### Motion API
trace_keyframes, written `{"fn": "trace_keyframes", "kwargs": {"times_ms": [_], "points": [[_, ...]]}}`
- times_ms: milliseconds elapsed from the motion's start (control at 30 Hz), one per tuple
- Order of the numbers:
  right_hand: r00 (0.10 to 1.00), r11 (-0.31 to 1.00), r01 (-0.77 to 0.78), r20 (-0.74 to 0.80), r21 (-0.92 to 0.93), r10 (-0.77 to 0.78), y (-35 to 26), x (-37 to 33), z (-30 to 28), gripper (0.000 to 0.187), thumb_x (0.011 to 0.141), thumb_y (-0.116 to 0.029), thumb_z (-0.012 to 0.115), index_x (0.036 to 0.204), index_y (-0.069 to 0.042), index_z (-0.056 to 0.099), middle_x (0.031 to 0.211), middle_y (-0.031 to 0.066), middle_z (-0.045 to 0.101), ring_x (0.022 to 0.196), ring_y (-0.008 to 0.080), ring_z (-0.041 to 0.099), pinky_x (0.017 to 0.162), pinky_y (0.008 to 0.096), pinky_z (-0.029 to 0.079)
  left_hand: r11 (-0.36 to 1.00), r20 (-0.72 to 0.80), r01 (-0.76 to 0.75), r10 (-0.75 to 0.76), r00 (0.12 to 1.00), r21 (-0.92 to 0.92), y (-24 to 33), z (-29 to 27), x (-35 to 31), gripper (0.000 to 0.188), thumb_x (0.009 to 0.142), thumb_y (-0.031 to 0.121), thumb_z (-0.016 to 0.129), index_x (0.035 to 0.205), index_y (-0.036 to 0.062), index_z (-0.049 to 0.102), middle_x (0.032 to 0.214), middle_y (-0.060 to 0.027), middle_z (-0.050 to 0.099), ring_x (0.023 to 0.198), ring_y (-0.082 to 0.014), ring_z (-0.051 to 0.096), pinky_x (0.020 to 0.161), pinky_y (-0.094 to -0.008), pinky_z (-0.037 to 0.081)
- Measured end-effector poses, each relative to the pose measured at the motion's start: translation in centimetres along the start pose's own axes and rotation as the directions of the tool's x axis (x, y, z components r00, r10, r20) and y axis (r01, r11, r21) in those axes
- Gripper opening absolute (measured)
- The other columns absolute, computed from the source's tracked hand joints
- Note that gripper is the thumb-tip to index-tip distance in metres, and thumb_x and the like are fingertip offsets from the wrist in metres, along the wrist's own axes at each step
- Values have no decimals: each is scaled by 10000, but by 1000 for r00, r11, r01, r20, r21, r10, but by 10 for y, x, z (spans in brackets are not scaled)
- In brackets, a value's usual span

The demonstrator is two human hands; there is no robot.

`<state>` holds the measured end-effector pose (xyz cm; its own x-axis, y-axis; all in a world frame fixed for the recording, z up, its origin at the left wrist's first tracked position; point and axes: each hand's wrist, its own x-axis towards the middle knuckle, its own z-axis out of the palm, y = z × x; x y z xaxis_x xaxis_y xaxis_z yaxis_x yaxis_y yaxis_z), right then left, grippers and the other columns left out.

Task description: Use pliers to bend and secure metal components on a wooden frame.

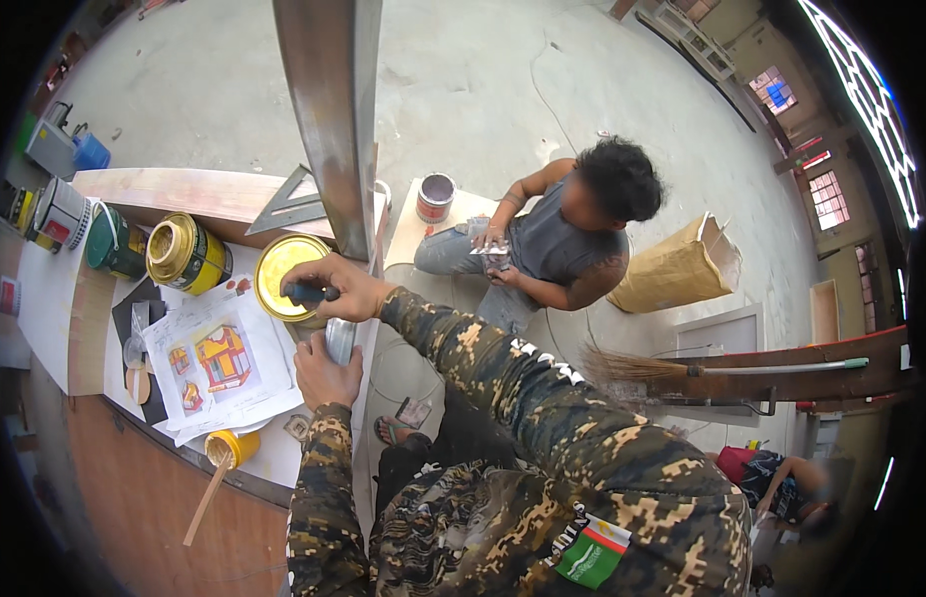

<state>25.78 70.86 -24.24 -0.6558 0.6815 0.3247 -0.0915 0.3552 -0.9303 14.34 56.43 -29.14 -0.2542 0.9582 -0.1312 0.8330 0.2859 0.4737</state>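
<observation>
Head view: your right hand (pixel 352 284) is closed around a dark-handled tool (pixel 306 295), held above the yellow top of a round can (pixel 274 261), which stands on the table (pixel 272 453); the tool's working end is hidden. Your left hand (pixel 329 376) is at the lower end of a shiny metal bar (pixel 329 99), perhaps to steady it; whether that grip is clamped, I cannot tell.

Printed drawings (pixel 221 363) lie face up at your left, probably so you can glance at them. A wooden stick (pixel 204 505) leans out of a yellow cup (pixel 244 448), seemingly parked there for stirring or scooping.

Counted nearby: one metal set square (pixel 292 211), one yellow-and-black can (pixel 209 267), one green can (pixel 115 244), one cup, one stick. Beyond the table's right edge, one seated co-worker (pixel 567 234) handles a small object beside one more can (pixel 435 202).
</observation>
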Motion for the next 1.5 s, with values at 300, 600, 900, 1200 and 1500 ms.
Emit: {"fn": "trace_keyframes", "kwargs": {"times_ms": [300, 600, 900, 1200, 1500], "points": [[918, 985, 21, 394, -172, 49, -19, 6, 26, 314, 718, -94, 640, 1020, -10, 625, 806, 126, 659, 770, 262, 640, 738, 382, 517, 993, -54, -77, 72, 996, -87, -13, 17, 2, 567, 756, 382, 826, 1165, 51, 617, 1072, -177, 585, 1059, -401, 575, 910, -503, 477], [763, 996, -81, -642, 21, 76, -3, -78, 45, 204, 971, -156, 578, 1115, -13, 596, 950, 86, 568, 755, 148, 497, 684, 269, 420, 999, -32, -25, 24, 999, -26, -3, 0, 3, 615, 768, 450, 827, 1187, 56, 610, 1078, -188, 587, 1056, -396, 580, 885, -496, 490], [838, 947, -205, -456, 247, 300, 2, -132, 71, 136, 945, -135, 711, 958, 0, 710, 923, 110, 698, 857, 242, 669, 773, 342, 525, 916, -139, -361, 386, 912, 174, -27, 5, -3, 781, 787, 262, 807, 1503, 227, 496, 1360, -209, 490, 1216, -421, 527, 1001, -508, 456], [964, 884, -200, 75, -422, 254, -18, -124, 24, 390, 834, -197, 744, 1200, -69, 709, 1045, 141, 694, 967, 327, 667, 857, 454, 530, 909, -169, -365, 399, 901, 199, -38, 10, -6, 659, 799, 106, 728, 1424, 252, 576, 1361, -195, 509, 1190, -395, 555, 980, -498, 462], [708, 713, -493, 247, -499, 661, -36, -108, 22, 411, 764, -283, 767, 1128, -95, 729, 1213, 246, 580, 1110, 448, 612, 902, 541, 521, 910, -176, -341, 385, 906, 234, -33, 10, -9, 629, 831, 121, 728, 1424, 274, 584, 1361, -196, 511, 1159, -389, 570, 956, -490, 470]]}}
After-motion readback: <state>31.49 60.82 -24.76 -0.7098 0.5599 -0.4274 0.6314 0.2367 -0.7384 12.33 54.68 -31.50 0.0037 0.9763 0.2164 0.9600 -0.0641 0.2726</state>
